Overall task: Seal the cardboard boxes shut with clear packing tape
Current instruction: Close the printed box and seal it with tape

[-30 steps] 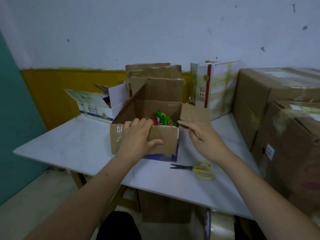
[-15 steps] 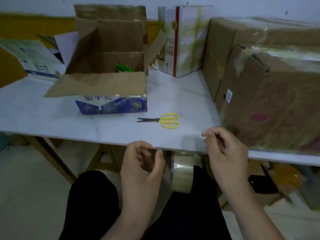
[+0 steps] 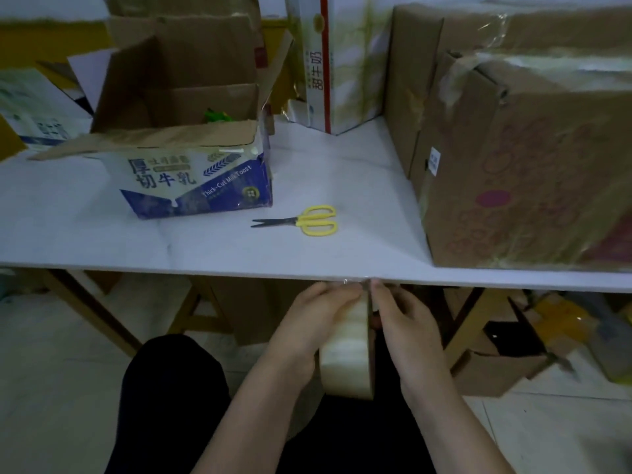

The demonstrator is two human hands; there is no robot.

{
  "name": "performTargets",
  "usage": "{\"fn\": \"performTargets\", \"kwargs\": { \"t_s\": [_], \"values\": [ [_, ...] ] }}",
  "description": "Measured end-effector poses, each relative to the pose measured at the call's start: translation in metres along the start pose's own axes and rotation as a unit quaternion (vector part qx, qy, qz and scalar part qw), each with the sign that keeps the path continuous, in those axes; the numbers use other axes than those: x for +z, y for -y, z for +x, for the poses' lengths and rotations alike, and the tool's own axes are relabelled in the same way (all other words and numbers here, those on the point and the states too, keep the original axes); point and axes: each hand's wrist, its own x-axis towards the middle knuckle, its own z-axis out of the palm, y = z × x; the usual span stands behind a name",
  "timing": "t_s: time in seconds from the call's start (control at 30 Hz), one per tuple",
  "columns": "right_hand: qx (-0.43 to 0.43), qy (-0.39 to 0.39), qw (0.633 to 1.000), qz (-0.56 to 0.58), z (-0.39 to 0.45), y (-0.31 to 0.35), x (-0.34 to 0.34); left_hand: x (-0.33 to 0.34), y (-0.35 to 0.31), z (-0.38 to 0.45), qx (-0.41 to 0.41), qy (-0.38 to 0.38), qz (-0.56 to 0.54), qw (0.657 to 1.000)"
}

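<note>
While both hands, the left hand (image 3: 316,314) and right hand (image 3: 405,319), clasp the tape roll (image 3: 347,357) below the table (image 3: 205,248) edge, its slick, sticky film likely needs pinching at the free end.

scissors (image 3: 301,220) on table (image 3: 212,248), right of open box (image 3: 191,155)

Tape roll (image 3: 347,357): upper part hidden behind left hand (image 3: 316,318) and right hand (image 3: 403,323); fingertips blurred under the table (image 3: 205,248) edge, grip on the tape end unreadable. Large taped box (image 3: 533,172) cut off at right edge. Open box (image 3: 191,145): contents mostly hidden, 1 green scrap visible.
</note>
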Motion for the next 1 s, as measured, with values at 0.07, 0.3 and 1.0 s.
{"fn": "performTargets", "kwargs": {
  "t_s": [0.07, 0.3, 1.0],
  "values": [
    [0.046, 0.049, 0.997, 0.037, 0.0, 0.004, 0.001, -0.001, -0.008, -0.007, -0.032, 0.013, -0.006, 0.999],
    [0.066, 0.1, 0.988, 0.093, 0.003, 0.034, -0.007, 0.009, -0.019, -0.032, 0.027, -0.001, 0.058, 0.998],
    [-0.25, 0.055, 0.95, 0.179, -0.034, 0.171, 0.026, -0.079, -0.199, -0.095, 0.475, -0.281, 0.315, 0.772]
  ]
}}
